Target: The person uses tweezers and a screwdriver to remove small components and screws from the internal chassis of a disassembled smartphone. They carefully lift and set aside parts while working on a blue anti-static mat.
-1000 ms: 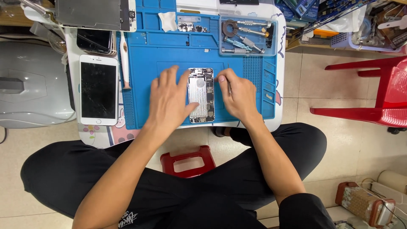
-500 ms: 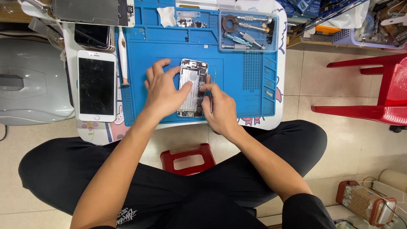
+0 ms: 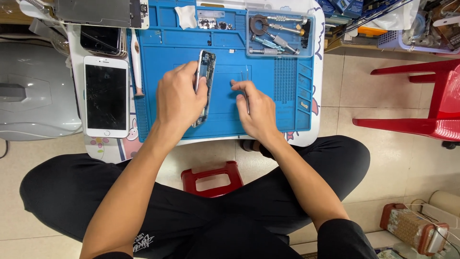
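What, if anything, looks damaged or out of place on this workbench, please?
The white phone lying left of the blue mat has a cracked screen. The opened phone body is tipped up on its edge in the left hand, not lying flat.

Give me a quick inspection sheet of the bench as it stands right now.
Surface: blue work mat on a small white table.
Job's things: opened phone body tilted up on its edge; thin tweezers.
Clutter: white phone with cracked screen, dark phone, clear tool tray, white cloth.
Hands: left hand grips the phone body; right hand holds the tweezers.
Cables: nothing seen.
Surroundings: red stool, red chair, grey case, tiled floor.
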